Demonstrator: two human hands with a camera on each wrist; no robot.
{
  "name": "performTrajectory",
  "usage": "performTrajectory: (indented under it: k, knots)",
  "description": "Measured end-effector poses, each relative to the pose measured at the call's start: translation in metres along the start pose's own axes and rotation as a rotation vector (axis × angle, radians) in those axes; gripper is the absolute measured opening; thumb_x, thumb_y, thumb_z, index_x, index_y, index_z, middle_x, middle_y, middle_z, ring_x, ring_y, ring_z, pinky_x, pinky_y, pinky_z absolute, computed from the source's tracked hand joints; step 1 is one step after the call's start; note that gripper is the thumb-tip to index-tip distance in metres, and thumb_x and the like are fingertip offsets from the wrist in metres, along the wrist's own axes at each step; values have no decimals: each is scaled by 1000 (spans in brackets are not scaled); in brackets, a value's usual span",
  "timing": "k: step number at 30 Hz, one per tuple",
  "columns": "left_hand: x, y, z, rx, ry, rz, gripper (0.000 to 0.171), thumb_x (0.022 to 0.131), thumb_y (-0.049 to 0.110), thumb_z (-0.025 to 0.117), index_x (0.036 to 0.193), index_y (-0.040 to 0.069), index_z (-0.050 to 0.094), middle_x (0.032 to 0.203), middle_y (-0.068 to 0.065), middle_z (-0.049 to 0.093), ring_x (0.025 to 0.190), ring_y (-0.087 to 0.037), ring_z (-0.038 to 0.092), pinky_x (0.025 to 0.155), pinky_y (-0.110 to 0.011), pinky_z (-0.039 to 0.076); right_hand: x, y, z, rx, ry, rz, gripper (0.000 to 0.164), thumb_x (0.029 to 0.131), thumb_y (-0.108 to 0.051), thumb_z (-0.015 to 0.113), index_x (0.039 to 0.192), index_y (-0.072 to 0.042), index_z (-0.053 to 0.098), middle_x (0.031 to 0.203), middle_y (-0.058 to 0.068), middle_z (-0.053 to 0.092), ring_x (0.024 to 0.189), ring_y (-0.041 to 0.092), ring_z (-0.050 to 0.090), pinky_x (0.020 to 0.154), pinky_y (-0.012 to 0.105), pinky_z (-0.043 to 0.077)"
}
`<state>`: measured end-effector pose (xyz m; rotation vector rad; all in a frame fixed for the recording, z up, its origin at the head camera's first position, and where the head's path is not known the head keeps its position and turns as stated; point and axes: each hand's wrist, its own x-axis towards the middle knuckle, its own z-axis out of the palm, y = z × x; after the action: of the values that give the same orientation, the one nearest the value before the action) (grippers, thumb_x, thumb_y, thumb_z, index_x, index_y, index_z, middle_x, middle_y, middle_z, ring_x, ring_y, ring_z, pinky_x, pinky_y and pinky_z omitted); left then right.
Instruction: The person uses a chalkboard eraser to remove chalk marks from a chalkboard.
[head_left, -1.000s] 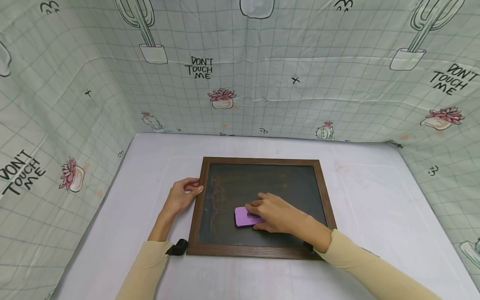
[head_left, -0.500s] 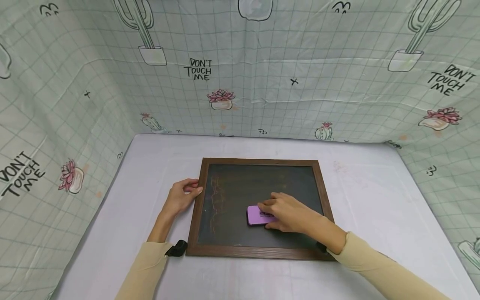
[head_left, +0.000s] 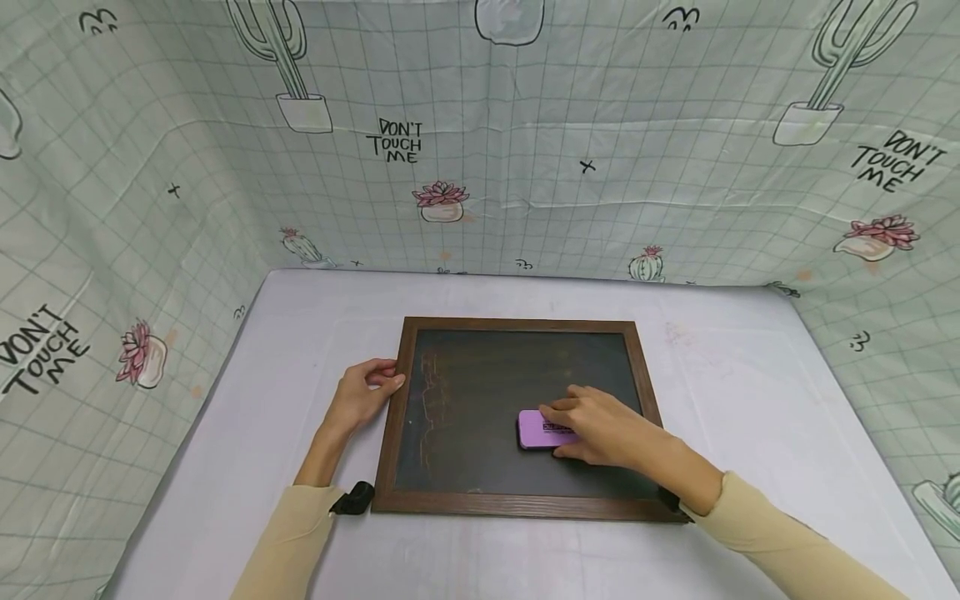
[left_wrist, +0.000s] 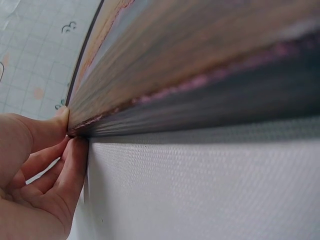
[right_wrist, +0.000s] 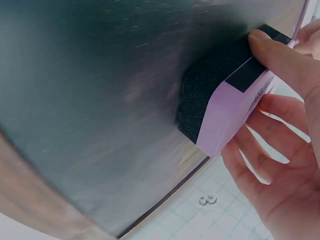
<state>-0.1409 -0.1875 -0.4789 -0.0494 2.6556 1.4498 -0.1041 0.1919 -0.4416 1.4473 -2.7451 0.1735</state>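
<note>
A chalkboard in a brown wooden frame lies on the table, with faint orange chalk streaks on its left part. My right hand grips a purple eraser, its black felt down on the board right of centre. Thumb and fingers hold opposite long sides of it in the right wrist view. At the board's left edge, my left hand pinches the frame; in the left wrist view the thumb is at its upper edge and the fingertips are lower, by the tabletop.
White cloth covers the table around the board. Behind and at both sides hangs a grid-patterned curtain with cactus drawings. Black wrist devices show at the left cuff and beside the right wrist.
My right hand has slid the eraser rightward across the board, from near the middle toward the right side. The left hand keeps its place on the frame.
</note>
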Motion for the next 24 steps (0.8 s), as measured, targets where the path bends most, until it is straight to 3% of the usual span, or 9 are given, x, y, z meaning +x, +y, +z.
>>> performTrajectory:
  k: [7,11,18,24]
  knots:
    - [-1,-1,0,9,7,-2,41,99,13,70,134,-8,62,118,-23,68,103,-35,66,89,-42,47,-14,4,-2,10,-12,38,53,85,-28,86,125,2,72,114,15,75,105,42,67,94,51,53]
    - [-2,-1,0,7,6,-3,41,99,13,70,133,-8,62,118,-23,68,103,-34,66,89,-42,47,-21,6,-3,22,-4,52,53,84,-28,87,125,3,72,114,16,75,105,43,67,94,51,53]
    - [-1,1,1,-3,9,2,41,99,12,70,133,-9,62,118,-24,68,102,-35,66,88,-40,47,-32,13,-1,43,100,29,55,78,-27,91,119,5,74,106,12,77,83,23,58,77,38,54]
    - [-1,1,2,-5,16,-6,40,99,12,71,133,-8,63,118,-23,68,102,-35,66,88,-39,47,-35,18,1,65,139,16,54,79,-28,90,120,4,73,107,10,76,85,19,57,73,34,52]
